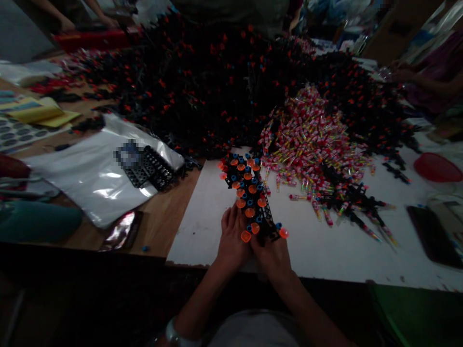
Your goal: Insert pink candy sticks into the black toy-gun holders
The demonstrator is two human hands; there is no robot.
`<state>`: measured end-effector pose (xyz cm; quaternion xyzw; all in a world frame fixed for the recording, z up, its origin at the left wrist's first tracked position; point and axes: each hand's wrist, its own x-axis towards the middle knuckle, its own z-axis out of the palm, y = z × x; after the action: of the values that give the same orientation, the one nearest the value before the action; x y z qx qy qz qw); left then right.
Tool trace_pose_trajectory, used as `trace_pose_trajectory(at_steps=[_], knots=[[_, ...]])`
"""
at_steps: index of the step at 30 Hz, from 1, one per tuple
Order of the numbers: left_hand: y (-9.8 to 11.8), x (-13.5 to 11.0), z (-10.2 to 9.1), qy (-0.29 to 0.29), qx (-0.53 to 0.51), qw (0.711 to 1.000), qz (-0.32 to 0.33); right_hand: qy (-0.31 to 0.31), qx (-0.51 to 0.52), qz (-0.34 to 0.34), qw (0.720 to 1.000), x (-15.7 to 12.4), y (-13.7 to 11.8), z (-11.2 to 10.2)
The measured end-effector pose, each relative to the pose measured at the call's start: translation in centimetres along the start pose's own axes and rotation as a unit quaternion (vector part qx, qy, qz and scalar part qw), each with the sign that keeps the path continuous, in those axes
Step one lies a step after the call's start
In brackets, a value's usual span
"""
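In the head view, a bunch of black toys (pixel 252 189) with orange and blue bits on top, over the white board (pixel 202 217), close to its front edge. Held at the near end by the left hand (pixel 233 238) and right hand (pixel 274 255), side by side, with fingers bent in and neither spread wide. No telling the tightness of the grip, or any touch between bunch and board. Could fall apart in a loose grip, from being so many bumpy bits together. Could dip at the far end, from being held only at the near end. Could get mixed up with the little bright tubes (pixel 314 130), right beside the far end, or catch on the big black heap (pixel 217 96) beyond. Might drop off the front edge after a slip.
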<state>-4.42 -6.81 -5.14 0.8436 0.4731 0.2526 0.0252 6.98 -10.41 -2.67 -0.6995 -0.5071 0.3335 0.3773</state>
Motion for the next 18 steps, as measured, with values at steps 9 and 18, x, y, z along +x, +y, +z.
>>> trace_pose_trajectory(at_steps=[9,18], knots=[[0.2,0.0,-0.2,-0.025,0.009,1.000,0.006,-0.001,-0.080,-0.093,0.992,-0.3,0.3,-0.6],[0.6,0.0,-0.4,-0.036,0.002,0.999,-0.003,-0.039,-0.122,-0.105,0.986,0.0,0.4,-0.4]])
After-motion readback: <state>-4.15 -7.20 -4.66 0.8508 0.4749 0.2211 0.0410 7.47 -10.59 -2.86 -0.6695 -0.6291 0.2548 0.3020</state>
